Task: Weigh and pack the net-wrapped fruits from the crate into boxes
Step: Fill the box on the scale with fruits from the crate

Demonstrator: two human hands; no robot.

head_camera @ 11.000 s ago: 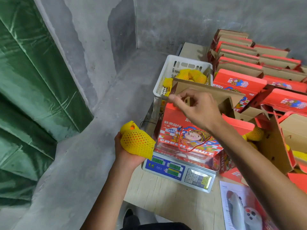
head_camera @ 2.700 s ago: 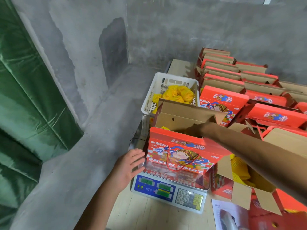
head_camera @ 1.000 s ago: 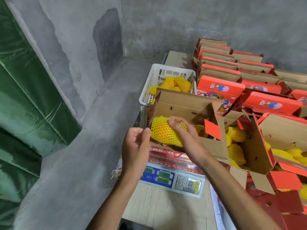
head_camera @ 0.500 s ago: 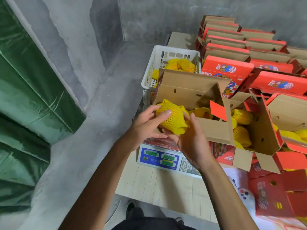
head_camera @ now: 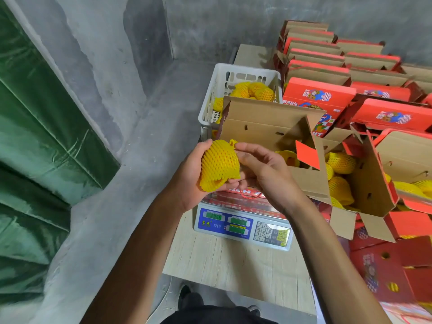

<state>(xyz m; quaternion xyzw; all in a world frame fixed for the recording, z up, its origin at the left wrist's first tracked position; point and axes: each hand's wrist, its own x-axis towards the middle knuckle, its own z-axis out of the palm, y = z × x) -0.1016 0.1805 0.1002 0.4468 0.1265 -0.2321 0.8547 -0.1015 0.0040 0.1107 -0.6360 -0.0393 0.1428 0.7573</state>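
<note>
A person's left hand (head_camera: 189, 174) cups a yellow net-wrapped fruit (head_camera: 219, 166) above the scale (head_camera: 243, 226), while the right hand (head_camera: 264, 169) pinches the net's top with thumb and forefinger, in front of an open box (head_camera: 268, 127) and a white crate (head_camera: 211, 106) of fruit.

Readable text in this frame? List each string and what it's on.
"鲜果脆梅", uncertain: front of closed red box.
"1 2 3", "4 5", "7 8": keypad of scale.
Two blurred characters: scale's blue panel, unreadable.
Green scale displays: digits too blurred.
White letters on open box below the hands: mostly hidden.
Other boxes: pictures only, small print unreadable.
</note>
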